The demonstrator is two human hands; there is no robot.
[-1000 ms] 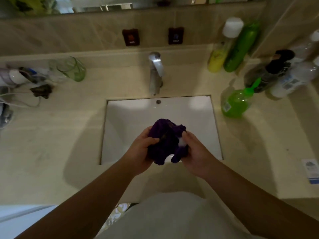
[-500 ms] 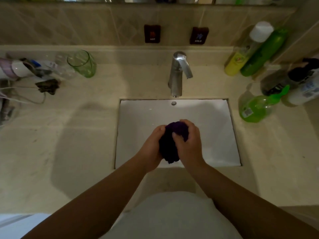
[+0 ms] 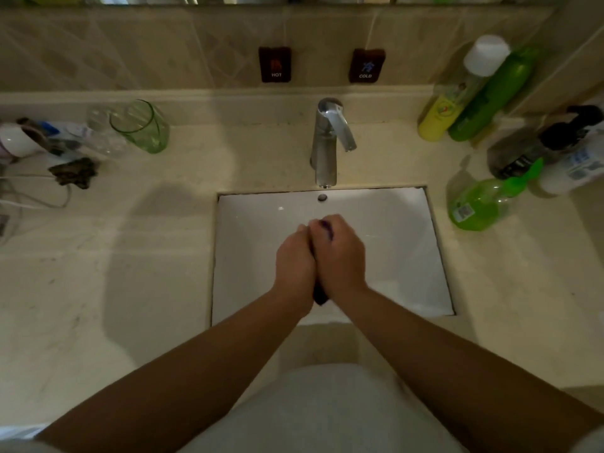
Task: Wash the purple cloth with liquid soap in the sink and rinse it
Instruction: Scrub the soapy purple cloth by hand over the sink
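Head view: my left hand (image 3: 294,263) and right hand (image 3: 340,256) squeeze the purple cloth (image 3: 319,297) over the sink (image 3: 408,243) (tap (image 3: 328,142) at twelve o'clock, dry); suds could stay unrinsed.

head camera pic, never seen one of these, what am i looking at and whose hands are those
The camera sits on a person's head and looks down, so the two bare arms are the wearer's own; there is no machine. The left hand and right hand are pressed together around a purple cloth, nearly hidden between them, over a white sink. Behind the sink stands a faucet; no water can be seen running. On the counter, a green soap bottle lies to the right near other bottles, and a green glass lies to the left.
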